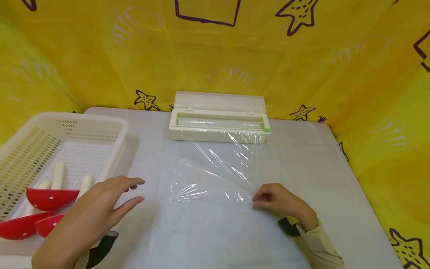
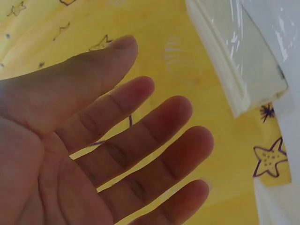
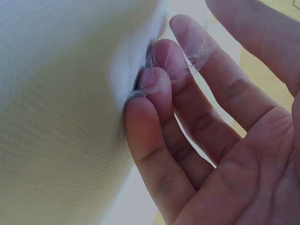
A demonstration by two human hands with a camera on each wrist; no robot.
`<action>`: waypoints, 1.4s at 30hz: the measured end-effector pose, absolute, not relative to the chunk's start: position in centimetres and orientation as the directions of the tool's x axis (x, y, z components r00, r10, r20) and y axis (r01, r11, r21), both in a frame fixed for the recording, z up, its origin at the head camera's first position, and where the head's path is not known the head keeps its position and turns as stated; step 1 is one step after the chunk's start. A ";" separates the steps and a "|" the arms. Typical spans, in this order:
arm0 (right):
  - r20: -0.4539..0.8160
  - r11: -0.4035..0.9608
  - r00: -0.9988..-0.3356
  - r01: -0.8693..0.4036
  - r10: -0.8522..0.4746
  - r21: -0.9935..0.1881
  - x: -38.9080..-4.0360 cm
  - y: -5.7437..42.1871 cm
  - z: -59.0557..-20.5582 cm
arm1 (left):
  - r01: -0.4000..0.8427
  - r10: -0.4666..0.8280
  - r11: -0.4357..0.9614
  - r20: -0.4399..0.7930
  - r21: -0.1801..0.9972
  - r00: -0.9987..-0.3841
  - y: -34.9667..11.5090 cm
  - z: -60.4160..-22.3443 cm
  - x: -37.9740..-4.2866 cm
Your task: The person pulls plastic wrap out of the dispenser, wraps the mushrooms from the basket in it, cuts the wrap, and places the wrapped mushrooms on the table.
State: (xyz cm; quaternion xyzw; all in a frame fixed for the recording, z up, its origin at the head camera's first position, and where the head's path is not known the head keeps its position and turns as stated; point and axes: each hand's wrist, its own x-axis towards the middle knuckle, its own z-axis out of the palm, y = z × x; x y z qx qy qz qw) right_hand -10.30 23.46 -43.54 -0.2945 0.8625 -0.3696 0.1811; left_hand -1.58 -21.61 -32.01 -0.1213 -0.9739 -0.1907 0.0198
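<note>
A sheet of clear cling film (image 1: 211,168) runs from a cream dispenser box (image 1: 220,135) toward the near side of the table. At the film's near right corner, my right hand (image 1: 283,200) pinches the edge between thumb and fingers. Wrinkled film also lies across the fingers of the right hand (image 3: 206,117) in the right wrist view. My left hand (image 1: 97,213) hovers beside the white basket, thumb and fingers apart, touching no film. The left wrist view shows that hand (image 2: 108,136) with its palm bare and fingers spread. Inside the box, the film roll (image 1: 218,122) is visible beneath the raised lid (image 1: 220,102).
On the left, a white perforated basket (image 1: 115,140) holds several red ladles (image 1: 50,200) with white handles. A small green piece (image 1: 267,129) sits at the box's right end. Yellow patterned cloth (image 1: 208,48) surrounds the grey-white table (image 1: 302,160) at the back and sides.
</note>
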 end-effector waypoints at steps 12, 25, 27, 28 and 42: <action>-0.135 0.576 -0.737 -0.385 -0.662 -0.721 -10.5 23.4 -43.1 | 0.094 0.087 0.951 0.037 0.294 -0.996 -24.7 -32.7 0.1; -0.119 0.574 -0.756 -0.373 -0.643 -0.729 -10.2 23.2 -43.2 | 0.093 0.043 0.879 0.118 0.468 -0.992 -29.3 -35.6 1.0; -0.120 0.578 -0.759 -0.372 -0.639 -0.727 -10.2 23.2 -43.1 | 0.154 0.067 0.854 0.189 0.497 -0.980 -29.9 -36.1 1.1; -0.119 0.578 -0.760 -0.372 -0.639 -0.726 -10.2 23.1 -43.1 | 0.153 0.066 0.853 0.188 0.499 -0.980 -30.1 -36.2 1.2; -0.117 0.585 -0.767 -0.371 -0.630 -0.721 -10.1 23.3 -43.4 | -0.110 -0.130 0.911 0.024 0.396 -0.991 -32.8 -37.9 3.0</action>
